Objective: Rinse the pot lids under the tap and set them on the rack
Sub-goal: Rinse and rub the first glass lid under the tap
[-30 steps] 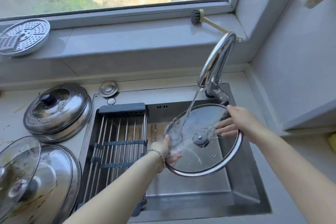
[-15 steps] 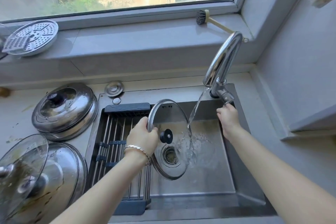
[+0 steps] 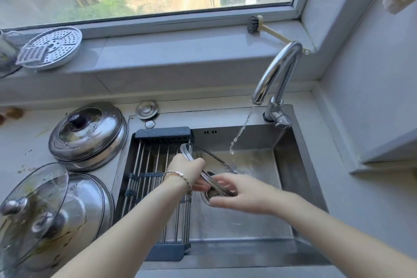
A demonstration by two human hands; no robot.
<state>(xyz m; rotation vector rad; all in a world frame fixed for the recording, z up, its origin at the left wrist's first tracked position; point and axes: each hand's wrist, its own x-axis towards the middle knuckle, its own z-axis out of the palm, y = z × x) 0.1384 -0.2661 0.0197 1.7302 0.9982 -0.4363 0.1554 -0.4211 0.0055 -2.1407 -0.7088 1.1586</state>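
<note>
A glass pot lid (image 3: 209,160) with a steel rim stands almost on edge over the sink (image 3: 293,178), just right of the roll-up rack (image 3: 153,183). My left hand (image 3: 191,171) grips its rim from the rack side. My right hand (image 3: 239,192) touches the lid's lower part from the right, fingers spread and blurred. The tap (image 3: 277,77) lets out a thin, broken stream that falls behind the lid. A domed steel lid (image 3: 88,133) lies on the counter at left, with a dirty glass lid (image 3: 31,207) leaning on another steel lid (image 3: 90,205) below it.
A perforated steamer plate (image 3: 52,47) and a dish brush (image 3: 266,28) sit on the window sill. A small round sink plug (image 3: 147,109) lies behind the rack. The drain strainer (image 3: 209,194) shows under my hands. A wall ledge juts out at right.
My right hand left the tap handle and came down to the lid. The stream thinned to a broken trickle. My left hand turned the lid more edge-on, nearer the rack.
</note>
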